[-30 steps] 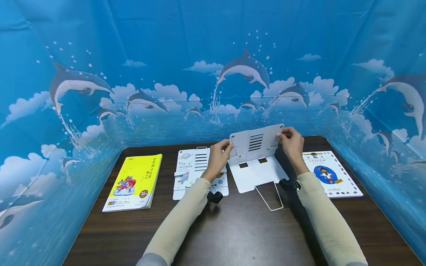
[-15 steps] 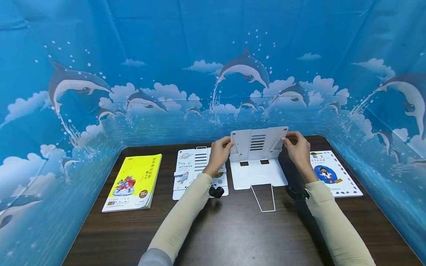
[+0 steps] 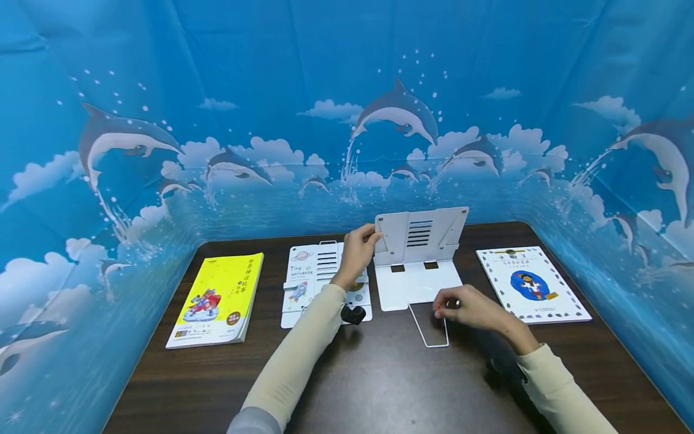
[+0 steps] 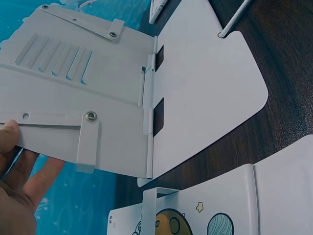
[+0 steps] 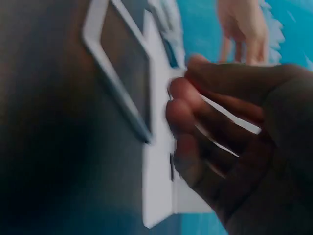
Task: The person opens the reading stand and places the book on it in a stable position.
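Note:
A white metal book stand (image 3: pixel 394 238) stands unfolded at the back of the table, its slotted panel raised from a flat base plate (image 3: pixel 417 288). At the panel's left edge, my left hand (image 3: pixel 355 256) pinches the metal between thumb and fingers; the left wrist view shows the thumb (image 4: pixel 9 136) on the panel's near face. My right hand (image 3: pixel 472 308) hovers by the wire leg (image 3: pixel 436 346) that sticks out from the base's front. Its fingers are loosely bent and hold nothing, with the wire apart from them in the right wrist view.
A second stand (image 3: pixel 303 271), printed "Tiny universe", lies folded to the left, partly under my left arm. Farther left lies a thick yellow book (image 3: pixel 222 295). A white book (image 3: pixel 534 286) with a blue circle lies right. A dolphin-print curtain (image 3: pixel 282 120) hangs behind the table.
The stand was turned to face more squarely forward. My right hand has let go of the panel's right edge and come down to the wire leg, while the left stays on the panel.

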Demonstrator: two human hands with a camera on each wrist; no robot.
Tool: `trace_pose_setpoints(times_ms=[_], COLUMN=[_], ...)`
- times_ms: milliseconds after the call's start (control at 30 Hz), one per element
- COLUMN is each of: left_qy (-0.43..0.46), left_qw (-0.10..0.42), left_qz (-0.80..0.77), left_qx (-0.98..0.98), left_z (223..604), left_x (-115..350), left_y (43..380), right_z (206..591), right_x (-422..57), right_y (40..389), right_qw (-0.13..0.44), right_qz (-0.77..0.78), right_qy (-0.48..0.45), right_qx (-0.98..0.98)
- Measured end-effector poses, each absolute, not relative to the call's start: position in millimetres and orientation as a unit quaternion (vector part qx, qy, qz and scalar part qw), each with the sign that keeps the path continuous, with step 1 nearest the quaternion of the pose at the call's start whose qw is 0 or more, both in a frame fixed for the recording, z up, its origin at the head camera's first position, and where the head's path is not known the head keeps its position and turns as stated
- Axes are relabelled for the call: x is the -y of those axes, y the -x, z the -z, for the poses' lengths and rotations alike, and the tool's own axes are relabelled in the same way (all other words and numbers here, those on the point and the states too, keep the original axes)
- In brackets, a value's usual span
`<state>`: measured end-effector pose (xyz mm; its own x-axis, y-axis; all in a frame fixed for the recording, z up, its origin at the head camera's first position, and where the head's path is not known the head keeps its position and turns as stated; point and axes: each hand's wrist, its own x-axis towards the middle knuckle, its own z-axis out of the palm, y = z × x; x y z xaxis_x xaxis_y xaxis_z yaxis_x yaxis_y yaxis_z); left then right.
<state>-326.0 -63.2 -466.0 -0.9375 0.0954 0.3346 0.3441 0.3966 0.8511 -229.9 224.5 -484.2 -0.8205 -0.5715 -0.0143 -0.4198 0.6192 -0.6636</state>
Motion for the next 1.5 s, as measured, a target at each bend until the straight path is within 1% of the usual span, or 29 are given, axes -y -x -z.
trace_pose_setpoints(times_ms=[67,167,400,733,833,933,1067,1167,1333,1500], left_qy=[0.132,0.132,0.124,0.122,0.121,0.123,0.134,0.134,0.125,0.127], left_qw=[0.114,0.114,0.117,0.120,0.122,0.117,0.116,0.125,0.132,0.136], left_qz=[0.535,0.536,0.532,0.531,0.531,0.534,0.538,0.534,0.525,0.529], left_qx=[0.827,0.826,0.830,0.830,0.830,0.828,0.824,0.825,0.831,0.828], left_z=[467,468,469,469,468,469,469,469,469,469], left_x=[63,62,62,63,62,61,61,60,60,60], left_y=[325,325,325,326,325,324,324,326,327,327], right_z=[490,496,498,496,497,495,486,476,463,460], right_x=[-221,-215,-205,-199,-199,-201,-206,-209,-213,-216], right_y=[219,207,194,192,192,192,195,201,212,222], right_qw=[0.150,0.170,0.146,0.116,0.118,0.132,0.158,0.164,0.141,0.088], right_qz=[0.319,0.292,0.250,0.208,0.207,0.217,0.243,0.261,0.302,0.355], right_qy=[0.307,0.320,0.329,0.346,0.342,0.334,0.314,0.306,0.316,0.305], right_qx=[-0.884,-0.885,-0.899,-0.908,-0.909,-0.908,-0.904,-0.901,-0.888,-0.879])
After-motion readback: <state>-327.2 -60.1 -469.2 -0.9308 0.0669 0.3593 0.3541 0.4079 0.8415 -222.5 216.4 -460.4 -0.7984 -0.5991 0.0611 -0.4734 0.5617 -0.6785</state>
